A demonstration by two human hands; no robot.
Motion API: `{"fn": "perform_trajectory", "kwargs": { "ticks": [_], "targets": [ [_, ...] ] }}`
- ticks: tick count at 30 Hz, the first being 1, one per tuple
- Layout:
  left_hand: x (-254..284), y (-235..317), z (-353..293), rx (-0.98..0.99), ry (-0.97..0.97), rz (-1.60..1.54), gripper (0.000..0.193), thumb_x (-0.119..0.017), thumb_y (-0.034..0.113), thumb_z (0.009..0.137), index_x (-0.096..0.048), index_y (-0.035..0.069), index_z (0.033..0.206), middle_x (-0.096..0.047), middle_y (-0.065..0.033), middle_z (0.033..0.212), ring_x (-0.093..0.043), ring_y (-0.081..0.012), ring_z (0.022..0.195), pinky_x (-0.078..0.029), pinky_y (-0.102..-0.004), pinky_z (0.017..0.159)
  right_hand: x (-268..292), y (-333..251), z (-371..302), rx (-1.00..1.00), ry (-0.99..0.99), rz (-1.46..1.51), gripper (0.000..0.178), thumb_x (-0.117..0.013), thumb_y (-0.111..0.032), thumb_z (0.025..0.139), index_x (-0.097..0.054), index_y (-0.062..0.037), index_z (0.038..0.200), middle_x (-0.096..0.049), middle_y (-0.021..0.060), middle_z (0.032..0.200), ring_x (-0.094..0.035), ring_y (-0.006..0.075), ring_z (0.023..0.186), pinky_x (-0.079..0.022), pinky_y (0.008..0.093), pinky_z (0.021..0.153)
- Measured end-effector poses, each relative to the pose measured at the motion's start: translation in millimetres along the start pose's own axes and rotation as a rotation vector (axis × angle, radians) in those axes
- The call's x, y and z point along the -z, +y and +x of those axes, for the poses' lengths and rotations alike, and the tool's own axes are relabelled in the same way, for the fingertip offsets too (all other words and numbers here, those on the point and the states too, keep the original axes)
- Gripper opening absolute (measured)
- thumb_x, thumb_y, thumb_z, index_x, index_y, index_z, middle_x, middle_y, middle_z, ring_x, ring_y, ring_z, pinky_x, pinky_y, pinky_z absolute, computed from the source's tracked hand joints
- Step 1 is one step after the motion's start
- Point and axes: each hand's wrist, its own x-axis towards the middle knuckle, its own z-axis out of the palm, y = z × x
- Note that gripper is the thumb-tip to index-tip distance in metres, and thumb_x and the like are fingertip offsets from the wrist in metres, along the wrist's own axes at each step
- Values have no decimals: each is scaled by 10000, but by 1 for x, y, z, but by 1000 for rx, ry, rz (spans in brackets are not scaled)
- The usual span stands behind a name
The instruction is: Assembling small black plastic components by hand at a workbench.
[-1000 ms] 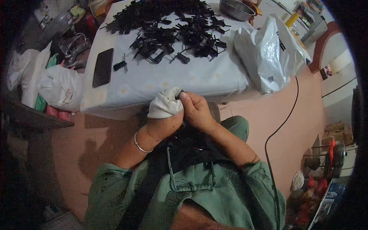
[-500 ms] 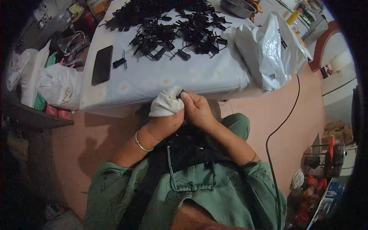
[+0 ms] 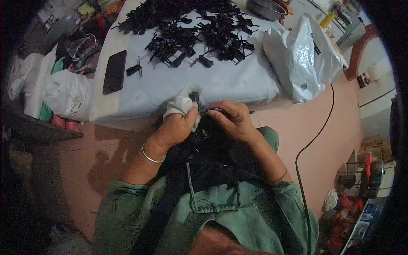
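Observation:
Just off the table's front edge, my left hand point(image 3: 178, 126) is closed on a small black plastic part point(image 3: 195, 98). A white cloth point(image 3: 180, 105) covers its fingers and bunches around the part; whether it is a glove I cannot tell. To the right of the part, my right hand point(image 3: 234, 120) has thumb and fingers pinched together, pointing at it. Something thin may run between those fingertips and the part, but it is too small to make out. Many similar black parts with thin rods point(image 3: 182, 40) lie heaped on the table, and one loose part point(image 3: 134, 70) lies apart.
The table point(image 3: 170, 80) has a pale flowered cover. A dark phone point(image 3: 114, 72) lies at its left, a white plastic bag point(image 3: 291, 59) at its right, and a metal bowl point(image 3: 267, 9) behind. White bags point(image 3: 68, 93) fill a shelf at left. A black cable point(image 3: 314, 138) crosses the floor.
My right hand has drawn away to the right from the cloth. My left hand has turned, so the black part now shows standing up out of the white cloth.

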Motion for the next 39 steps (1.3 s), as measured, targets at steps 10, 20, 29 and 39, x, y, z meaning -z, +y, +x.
{"fn": "perform_trajectory", "kwargs": {
  "ticks": [10, 20, 29, 39],
  "targets": [
    [-2, -5, -4, -74, -130, -47, 250, -452, 108, 838, -463, -11, 1058, -516, -111, 874, -482, -214, 829, -397, -331, 767, -6, -7, 7, -54, 25, 221, 164, -565, -145, 836, -497, -5, 783, -438, 15, 627, -384, 74, 594, -366, 249, 536],
    [-15, -17, 0, -228, -22, 235, 247, -502, 47, 753, -465, -17, 989, -494, -207, 935, -489, -369, 861, -407, -393, 738, -15, 5, 11, -153, -102, 169, 278, -448, -213, 906, -514, 10, 755, -460, -30, 619, -387, 57, 612, -373, 254, 536],
    [1, -2, 9, -293, -88, 468, 230, -539, 70, 757, -539, -18, 970, -545, -201, 946, -539, -352, 813, -439, -366, 727, 14, 22, 39, -304, -191, -117, 269, -516, -264, 871, -561, -9, 800, -550, 12, 648, -457, 85, 563, -384, 263, 519],
    [1, -33, 8, -206, 82, 249, 134, -541, 92, 804, -591, -11, 874, -605, -130, 774, -588, -244, 688, -463, -300, 635, 5, 44, 108, -228, 94, -798, 324, -575, -274, 767, -541, -10, 951, -600, 197, 745, -579, 374, 701, -451, 441, 615]
  ]
}}
